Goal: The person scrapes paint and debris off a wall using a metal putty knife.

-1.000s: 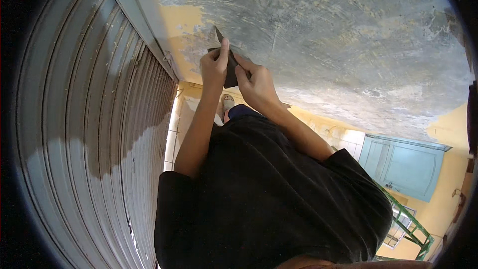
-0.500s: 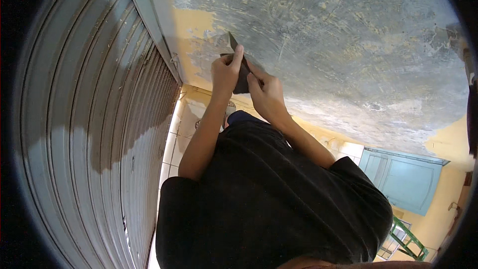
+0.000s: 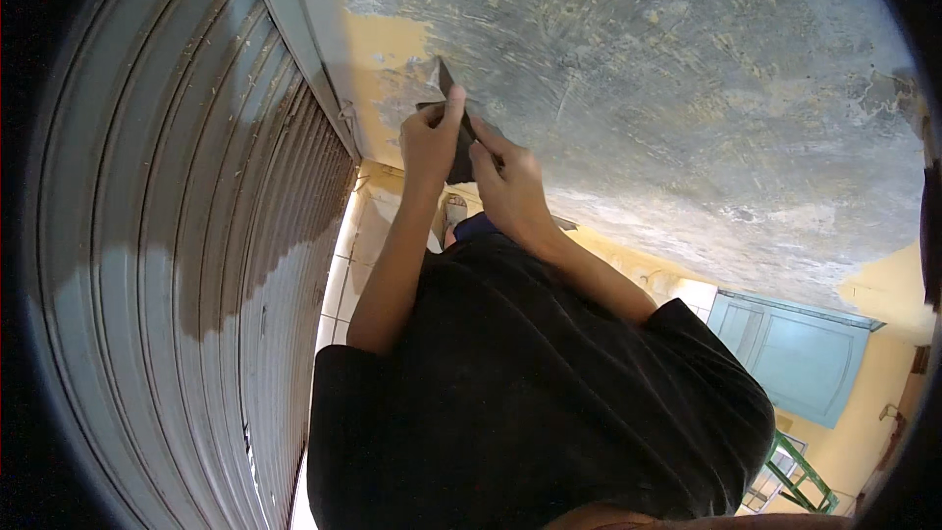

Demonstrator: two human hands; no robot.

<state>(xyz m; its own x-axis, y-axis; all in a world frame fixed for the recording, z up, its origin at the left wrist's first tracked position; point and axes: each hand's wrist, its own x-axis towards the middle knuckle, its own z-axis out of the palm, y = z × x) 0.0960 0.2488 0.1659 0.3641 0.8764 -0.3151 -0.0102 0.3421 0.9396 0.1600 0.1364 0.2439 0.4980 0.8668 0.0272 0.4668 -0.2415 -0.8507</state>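
A dark, creased sheet of sandpaper (image 3: 459, 170) is held up in front of the wall, between my two hands. My left hand (image 3: 428, 147) pinches its left side, with the thumb pointing up along it. Fingers of my right hand (image 3: 511, 186) close on its right edge, lower down. A pointed corner stands above my left thumb, near a patch of yellow paint; whether it touches the wall I cannot tell. The wall (image 3: 648, 128) is grey and scraped, with streaks of yellow paint left on it.
A ribbed metal shutter (image 3: 186, 196) runs along my left, meeting the wall at a frame (image 3: 304, 39). Below are white floor tiles (image 3: 339, 304) and a sandalled foot (image 3: 454, 208). Blue panelled doors (image 3: 800, 348) and a green ladder (image 3: 807, 479) stand at the lower right.
Both hands have shifted a little to the left together, carrying the sandpaper with them. My grip on it looks much the same.
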